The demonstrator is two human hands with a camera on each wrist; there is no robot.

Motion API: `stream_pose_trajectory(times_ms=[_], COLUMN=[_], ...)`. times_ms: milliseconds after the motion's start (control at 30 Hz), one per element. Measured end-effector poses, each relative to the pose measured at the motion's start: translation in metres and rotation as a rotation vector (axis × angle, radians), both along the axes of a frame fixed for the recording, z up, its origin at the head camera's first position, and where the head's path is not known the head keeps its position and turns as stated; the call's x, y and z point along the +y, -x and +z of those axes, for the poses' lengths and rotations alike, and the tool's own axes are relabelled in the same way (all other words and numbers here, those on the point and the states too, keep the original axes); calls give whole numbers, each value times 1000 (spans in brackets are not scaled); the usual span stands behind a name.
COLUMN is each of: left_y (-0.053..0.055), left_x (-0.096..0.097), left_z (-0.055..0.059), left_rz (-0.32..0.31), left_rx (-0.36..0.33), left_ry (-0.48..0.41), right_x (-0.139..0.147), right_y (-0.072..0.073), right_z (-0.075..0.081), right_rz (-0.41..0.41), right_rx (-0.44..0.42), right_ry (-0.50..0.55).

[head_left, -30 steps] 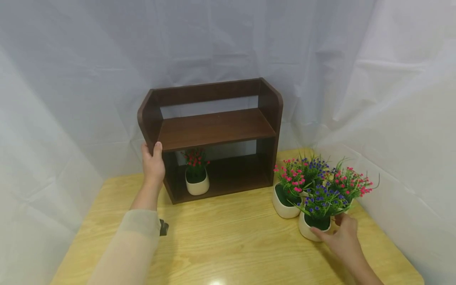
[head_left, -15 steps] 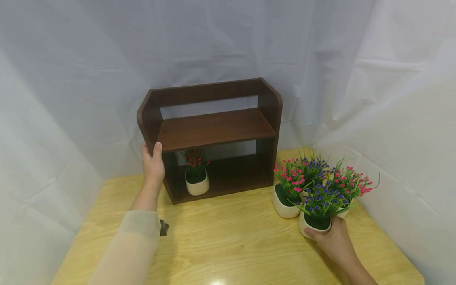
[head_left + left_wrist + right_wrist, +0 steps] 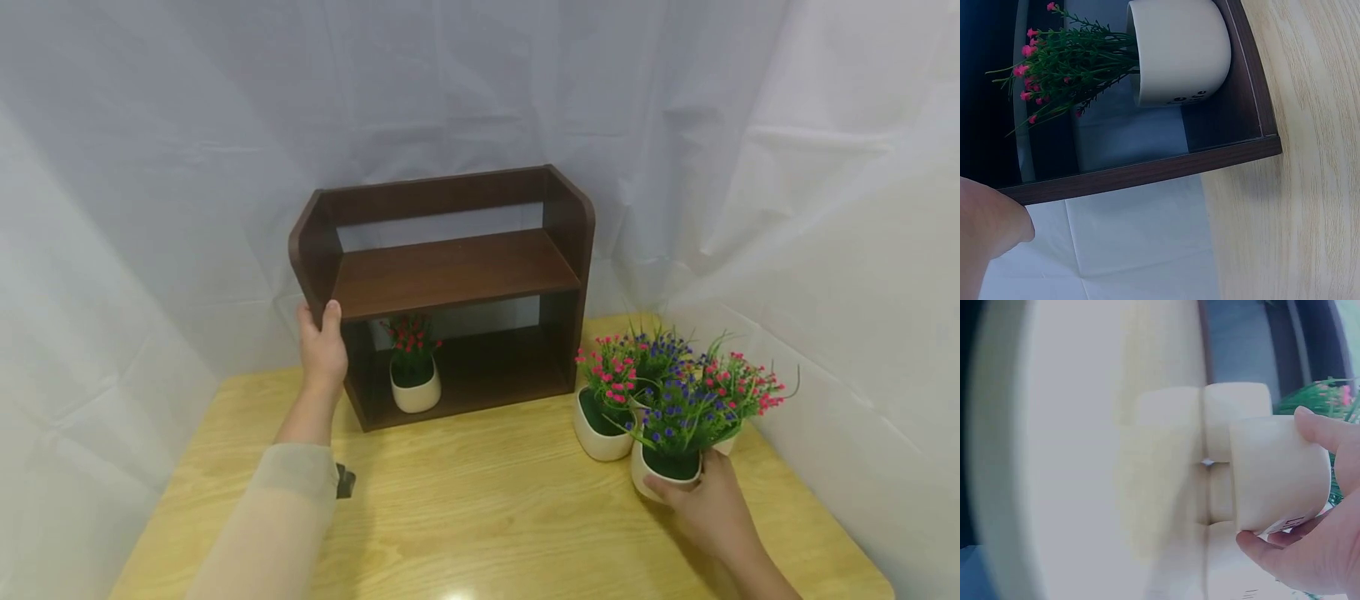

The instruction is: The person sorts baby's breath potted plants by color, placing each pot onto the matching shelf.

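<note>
My left hand (image 3: 324, 354) grips the left side panel of a dark brown two-tier wooden shelf (image 3: 457, 271), thumb at the front edge. In the lower tier, at its left end, stands a white pot (image 3: 416, 393) with red-pink artificial flowers; the left wrist view shows this pot (image 3: 1182, 53) close up. On the right, my right hand (image 3: 712, 508) holds a white potted plant with blue-purple flowers (image 3: 678, 417), thumb on one side and fingers on the other. The right wrist view shows the held pot (image 3: 1279, 475) slightly above the table, its base off the surface.
Around the held plant stand a pink-flowered pot (image 3: 602, 433) beside the shelf, a purple-flowered plant (image 3: 663, 354) behind, and another pink-flowered plant (image 3: 742, 383) at right. All are on the light wooden table (image 3: 465, 492). White sheeting (image 3: 825, 208) hangs behind and at both sides.
My right hand has closed in around the blue-purple potted plant and raised it slightly. The left hand and the shelf have stayed in place.
</note>
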State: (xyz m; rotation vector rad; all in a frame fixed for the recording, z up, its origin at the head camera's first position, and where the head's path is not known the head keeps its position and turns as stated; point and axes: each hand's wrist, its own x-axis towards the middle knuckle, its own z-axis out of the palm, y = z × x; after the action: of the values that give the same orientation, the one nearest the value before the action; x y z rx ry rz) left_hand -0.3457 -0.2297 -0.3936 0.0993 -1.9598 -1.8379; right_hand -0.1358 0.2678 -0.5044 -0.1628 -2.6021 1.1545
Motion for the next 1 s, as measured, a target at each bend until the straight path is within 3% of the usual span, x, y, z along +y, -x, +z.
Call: stream_pose_trajectory(times_ms=[233,333,633,867,1000], left_y=[0,-1,-3,-3,-3], left_x=[0,-1,1,2,3], left_z=[2,2,2,2,2], left_rz=[-11,-16,-3,1,3], left_rx=[-12,-20,-12,4,13], left_ry=[-2,-1,8,-4,-1], right_x=[2,4,11,13,14], right_y=[0,2,18,32,38], right_z=[29,39,65,84,93], right_rz=[-21,-23,-57,-36,-36], right_rx=[-19,13,-30,77,82], right_ry=[25,36,64,70,90])
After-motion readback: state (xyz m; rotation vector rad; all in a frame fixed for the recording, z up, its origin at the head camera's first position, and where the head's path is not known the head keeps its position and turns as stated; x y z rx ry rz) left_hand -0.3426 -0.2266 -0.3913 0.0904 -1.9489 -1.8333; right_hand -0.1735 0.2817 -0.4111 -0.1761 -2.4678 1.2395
